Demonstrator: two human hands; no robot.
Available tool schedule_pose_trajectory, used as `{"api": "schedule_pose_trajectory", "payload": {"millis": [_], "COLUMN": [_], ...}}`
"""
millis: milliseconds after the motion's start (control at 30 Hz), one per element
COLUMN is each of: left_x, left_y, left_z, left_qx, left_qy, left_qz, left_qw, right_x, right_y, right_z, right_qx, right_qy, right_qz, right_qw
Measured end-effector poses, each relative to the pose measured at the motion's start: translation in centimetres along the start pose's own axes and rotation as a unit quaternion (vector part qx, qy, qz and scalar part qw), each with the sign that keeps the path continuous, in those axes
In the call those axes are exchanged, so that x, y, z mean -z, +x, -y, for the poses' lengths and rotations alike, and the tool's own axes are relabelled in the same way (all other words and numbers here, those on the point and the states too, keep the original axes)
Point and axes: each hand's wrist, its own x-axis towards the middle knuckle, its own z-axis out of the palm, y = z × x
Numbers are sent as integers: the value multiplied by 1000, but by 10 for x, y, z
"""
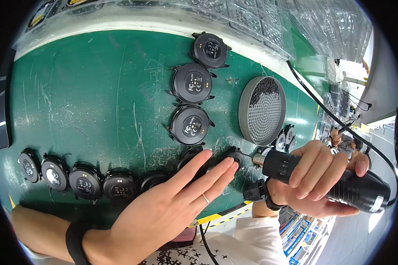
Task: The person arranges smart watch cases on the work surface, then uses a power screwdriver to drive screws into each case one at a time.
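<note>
My right hand (316, 176) is wrapped round a black corded electric screwdriver (358, 190). Its thin bit points left and reaches the edge of a round black watch case (236, 154); whether it sits in a screw I cannot make out. Across that case and the one beside it lies my left hand (163, 203), fingers stretched out, fingertips resting near the bit. Those cases are partly hidden by the fingers. Just beyond is a round grey dish (244, 121) with a dimpled floor, and tiny dark screws (265, 90) are heaped at its far side.
Three watch cases (192, 84) lie back up in a column on the green mat (84, 97). Several more (85, 182) form a row at the left. Transparent plastic trays (252, 22) line the back. The screwdriver's cable (336, 117) arches over the right side. Other people work far right.
</note>
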Motion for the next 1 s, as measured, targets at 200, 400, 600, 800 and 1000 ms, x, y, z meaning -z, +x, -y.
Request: {"api": "schedule_pose_trajectory", "payload": {"millis": [200, 400, 600, 800, 1000], "left_x": [-1, -18, -26, -25, -26], "left_y": [6, 23, 31, 27, 29], "left_z": [7, 16, 20, 20, 19], "left_qx": [24, 129, 96, 84, 78], "left_qy": [-199, -403, -421, -412, -386], "left_qz": [-163, -259, -268, -265, -264], "left_qw": [966, 868, 861, 868, 881], "right_x": [4, -3, -2, -11, -12], "right_y": [-2, 0, -5, -9, -10], "right_z": [12, 14, 12, 15, 14], "right_qx": [12, -33, -40, -54, -61], "right_qy": [43, 134, 137, 164, 153], "right_qz": [-71, -83, -68, -106, -104], "right_qw": [996, 987, 987, 979, 981]}}
